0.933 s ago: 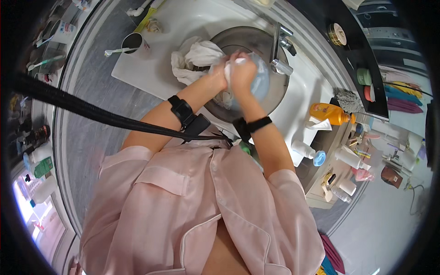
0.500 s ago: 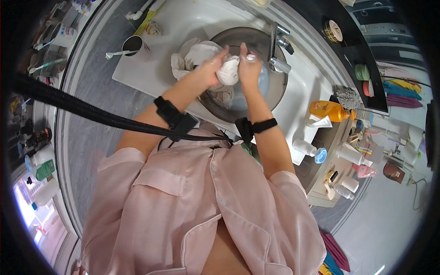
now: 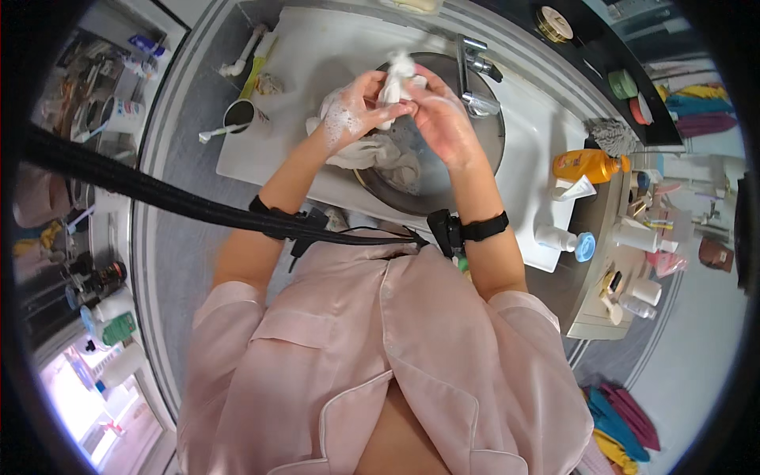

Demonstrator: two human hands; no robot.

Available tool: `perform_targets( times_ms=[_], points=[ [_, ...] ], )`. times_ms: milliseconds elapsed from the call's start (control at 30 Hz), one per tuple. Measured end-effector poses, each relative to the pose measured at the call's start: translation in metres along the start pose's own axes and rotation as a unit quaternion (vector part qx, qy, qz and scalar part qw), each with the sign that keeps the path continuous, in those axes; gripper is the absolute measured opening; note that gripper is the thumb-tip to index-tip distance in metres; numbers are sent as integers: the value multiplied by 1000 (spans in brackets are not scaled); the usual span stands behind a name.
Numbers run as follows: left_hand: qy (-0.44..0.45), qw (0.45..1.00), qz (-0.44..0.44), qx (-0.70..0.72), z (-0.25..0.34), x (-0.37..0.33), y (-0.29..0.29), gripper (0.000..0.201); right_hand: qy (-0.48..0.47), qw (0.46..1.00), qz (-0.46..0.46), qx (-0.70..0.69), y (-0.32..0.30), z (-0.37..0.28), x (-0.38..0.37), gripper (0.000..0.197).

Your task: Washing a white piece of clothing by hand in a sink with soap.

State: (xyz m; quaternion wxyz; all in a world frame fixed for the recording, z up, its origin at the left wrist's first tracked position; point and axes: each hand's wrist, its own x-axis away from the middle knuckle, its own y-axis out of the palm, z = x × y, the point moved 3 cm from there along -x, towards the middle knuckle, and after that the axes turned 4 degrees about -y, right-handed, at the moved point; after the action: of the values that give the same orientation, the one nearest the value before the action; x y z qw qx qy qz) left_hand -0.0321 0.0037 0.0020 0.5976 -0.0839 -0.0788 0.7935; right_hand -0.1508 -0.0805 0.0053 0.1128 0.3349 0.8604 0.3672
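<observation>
Over the left part of a round metal basin point(image 3: 497, 150), both my hands grip a wet white cloth point(image 3: 402, 73). My left hand point(image 3: 356, 111), with suds on its back and wrist, curls its fingers round the cloth's near side. My right hand point(image 3: 443, 119) closes on it from the right, slightly blurred. A bunched end of the cloth sticks up past my fingers. More pale cloth point(image 3: 380, 152) hangs over the basin's left rim and trails into the cloudy water; whether it is the same piece I cannot tell.
A chrome tap point(image 3: 480, 101) stands right of the basin on the white sink point(image 3: 309, 47). At left is a cup point(image 3: 257, 120) with a toothbrush. An orange pump bottle point(image 3: 582, 165), a white tube point(image 3: 579, 188) and a blue-capped white bottle point(image 3: 557, 238) sit at right.
My hands have turned and regrouped on the cloth, which was a compact bundle between them and now has an end sticking up. More cloth shows at the basin's left rim. The view has shifted.
</observation>
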Motion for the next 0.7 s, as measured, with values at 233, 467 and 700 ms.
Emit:
perform_targets(
  times_ms=[233, 467, 700],
  points=[
    [-136, 984, -16, 115, 11, 1, 4, 34, -20, 991, 42, 129, -3, -16, 15, 43],
    [-149, 933, -10, 326, 6, -1, 6, 26, -32, 983, 74, 168, -20, -34, 32, 33],
    [-146, 919, -24, 365, 19, 1, 4, 28, -70, 970, 112, 203, -19, -44, 41, 20]
  ],
)
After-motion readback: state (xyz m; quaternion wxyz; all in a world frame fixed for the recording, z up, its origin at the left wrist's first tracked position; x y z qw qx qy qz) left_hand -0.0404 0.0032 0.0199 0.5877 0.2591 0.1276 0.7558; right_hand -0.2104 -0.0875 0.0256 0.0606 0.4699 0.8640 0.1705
